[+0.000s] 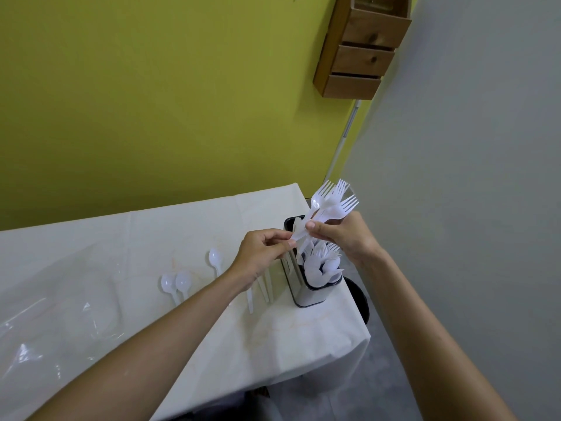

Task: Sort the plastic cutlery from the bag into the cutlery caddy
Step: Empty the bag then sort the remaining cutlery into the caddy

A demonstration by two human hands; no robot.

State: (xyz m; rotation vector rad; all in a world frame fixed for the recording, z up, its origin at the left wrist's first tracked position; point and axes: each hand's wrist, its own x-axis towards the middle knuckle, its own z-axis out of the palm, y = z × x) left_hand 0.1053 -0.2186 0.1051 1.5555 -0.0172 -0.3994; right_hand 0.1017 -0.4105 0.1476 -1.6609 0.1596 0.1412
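Head view, looking down over a table point(303, 335) draped in a pale cloth, green wall behind. Right hand point(346, 235) raised above the cutlery caddy point(309, 294), fingers clenched round a bunch of white plastic forks point(332, 202), tines fanned upward and away, handles pointing down toward the caddy. Left hand point(261, 256) just beside it, thumb and fingertips pinched on the lower end of a white piece from that same bunch; fork or knife, cannot tell. Caddy standing upright near the table's right edge, shiny metal wall with a dark rim, divided inside; nearer compartment packed with white spoons and a few forks, heads up; farther compartment largely hidden behind the hands, something white showing at its rim. Three loose white spoons point(179, 282) lying bowl-up on the cloth to the left of the caddy, two touching side by side, the third a little farther back. More white handles point(267, 287) lying flat between the spoons and the caddy, heads hidden under the left wrist. Clear plastic bag point(45, 323) crumpled at the left end of the table, well apart from the caddy. Wooden wall rack point(361, 47) mounted high at the corner.
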